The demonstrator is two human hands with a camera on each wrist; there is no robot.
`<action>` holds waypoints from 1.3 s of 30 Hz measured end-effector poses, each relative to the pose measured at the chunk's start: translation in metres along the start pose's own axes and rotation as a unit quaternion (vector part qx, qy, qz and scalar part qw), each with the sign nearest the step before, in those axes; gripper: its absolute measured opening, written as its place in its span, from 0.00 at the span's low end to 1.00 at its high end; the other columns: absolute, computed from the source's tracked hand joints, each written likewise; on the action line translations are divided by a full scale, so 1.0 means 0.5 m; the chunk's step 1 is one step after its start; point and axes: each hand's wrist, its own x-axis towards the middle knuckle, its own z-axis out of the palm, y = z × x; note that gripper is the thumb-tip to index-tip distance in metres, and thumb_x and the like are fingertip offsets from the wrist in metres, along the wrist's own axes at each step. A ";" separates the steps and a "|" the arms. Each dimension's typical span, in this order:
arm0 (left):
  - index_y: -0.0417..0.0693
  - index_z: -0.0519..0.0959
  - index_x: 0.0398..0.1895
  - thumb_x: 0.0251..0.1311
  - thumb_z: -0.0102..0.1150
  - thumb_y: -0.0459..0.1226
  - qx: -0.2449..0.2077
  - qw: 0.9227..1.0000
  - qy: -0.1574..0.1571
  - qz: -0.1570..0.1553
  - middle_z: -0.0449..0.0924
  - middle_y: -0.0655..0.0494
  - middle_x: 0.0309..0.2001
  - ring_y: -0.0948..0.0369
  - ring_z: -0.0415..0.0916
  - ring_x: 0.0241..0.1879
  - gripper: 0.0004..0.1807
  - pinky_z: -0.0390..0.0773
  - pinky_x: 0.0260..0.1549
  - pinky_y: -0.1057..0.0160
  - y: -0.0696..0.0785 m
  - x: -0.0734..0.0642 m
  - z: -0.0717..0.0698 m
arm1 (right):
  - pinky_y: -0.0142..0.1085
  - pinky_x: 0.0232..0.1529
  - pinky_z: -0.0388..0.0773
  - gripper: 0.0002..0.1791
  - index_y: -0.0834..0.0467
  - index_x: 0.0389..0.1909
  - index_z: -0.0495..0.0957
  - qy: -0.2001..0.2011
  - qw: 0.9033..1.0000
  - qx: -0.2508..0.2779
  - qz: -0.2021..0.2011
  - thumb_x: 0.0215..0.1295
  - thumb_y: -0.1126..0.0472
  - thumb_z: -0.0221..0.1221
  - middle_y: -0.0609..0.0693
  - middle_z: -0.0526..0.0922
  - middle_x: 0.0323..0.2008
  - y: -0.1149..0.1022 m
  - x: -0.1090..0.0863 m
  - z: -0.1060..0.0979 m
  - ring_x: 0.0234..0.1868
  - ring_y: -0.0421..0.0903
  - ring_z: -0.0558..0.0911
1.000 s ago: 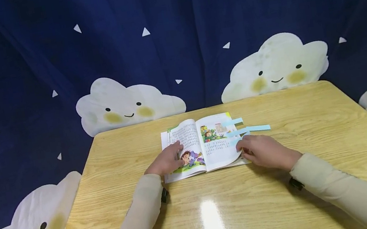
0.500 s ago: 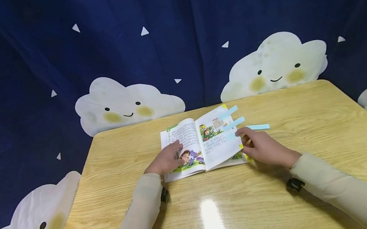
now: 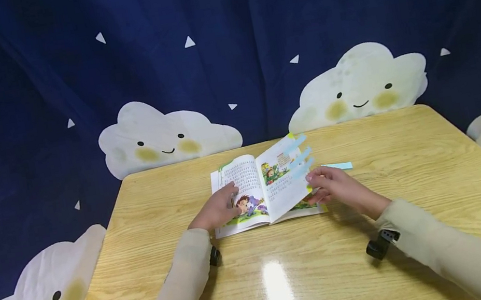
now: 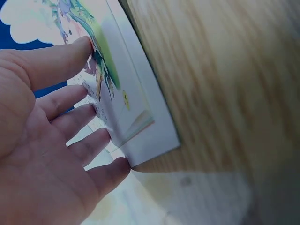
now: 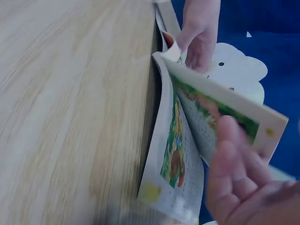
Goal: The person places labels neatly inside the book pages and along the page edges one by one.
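An illustrated book (image 3: 245, 180) lies spread on the table. My left hand (image 3: 217, 209) rests on its left page, thumb and fingers spread apart; in the left wrist view, the thumb (image 4: 82, 49) lies over the picture. My right hand (image 3: 338, 187) holds a right-hand page (image 3: 282, 193) by its outer edge, lifted at a slant. Blue sticky strips (image 3: 300, 159) stick out past that page's edge. In the right wrist view, the fingers (image 5: 227, 126) are at the underside of the raised page (image 5: 234, 105). The page below (image 5: 171, 197) shows there with its picture. The fingertips' exact contact is blurred.
Another blue strip (image 3: 337, 166) lies on the wooden table (image 3: 337, 281), right of the book. A dark blue curtain (image 3: 207, 61) with white clouds hangs behind the table. Each wrist wears a small black device, the right one (image 3: 378, 246) showing below the sleeve.
My right hand has raised the right-hand page and tilted it up and leftward, uncovering the page beneath. The blue strips on it moved along. My left hand has stayed put.
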 end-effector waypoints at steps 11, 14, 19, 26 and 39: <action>0.43 0.63 0.74 0.66 0.61 0.38 0.007 0.999 0.004 0.042 0.52 0.50 0.79 0.50 0.50 0.79 0.34 0.53 0.79 0.51 0.021 0.006 0.002 | 0.46 0.44 0.88 0.21 0.56 0.21 0.54 0.029 0.998 -0.062 -0.006 0.71 0.64 0.54 0.45 0.53 0.17 0.002 0.006 0.007 0.23 0.36 0.68; 0.44 0.64 0.74 0.66 0.61 0.38 0.000 0.999 -0.002 0.051 0.51 0.51 0.80 0.51 0.49 0.79 0.34 0.53 0.79 0.52 0.028 0.006 0.008 | 0.44 0.40 0.87 0.22 0.57 0.20 0.53 0.043 0.994 -0.100 -0.018 0.70 0.64 0.55 0.45 0.52 0.17 -0.001 -0.004 0.000 0.21 0.36 0.65; 0.44 0.66 0.72 0.65 0.61 0.38 -0.003 0.998 0.007 0.064 0.53 0.53 0.79 0.52 0.51 0.79 0.32 0.55 0.78 0.52 0.033 0.005 0.015 | 0.45 0.37 0.87 0.12 0.62 0.29 0.63 0.052 0.991 -0.117 -0.030 0.70 0.64 0.54 0.44 0.56 0.15 -0.014 -0.013 -0.002 0.24 0.50 0.79; 0.46 0.68 0.71 0.65 0.62 0.36 -0.005 0.998 0.017 0.064 0.55 0.55 0.79 0.53 0.52 0.78 0.31 0.55 0.78 0.53 0.034 0.003 0.013 | 0.41 0.31 0.83 0.15 0.69 0.50 0.69 0.050 0.991 -0.103 -0.063 0.70 0.63 0.56 0.53 0.77 0.29 -0.035 -0.003 0.023 0.32 0.47 0.82; 0.44 0.71 0.68 0.64 0.61 0.34 -0.015 0.995 0.034 0.093 0.57 0.52 0.78 0.50 0.55 0.77 0.28 0.57 0.77 0.50 0.029 0.008 0.015 | 0.45 0.49 0.82 0.42 0.60 0.71 0.59 0.014 0.973 -0.196 -0.120 0.59 0.55 0.68 0.62 0.66 0.69 -0.031 0.025 0.102 0.56 0.58 0.79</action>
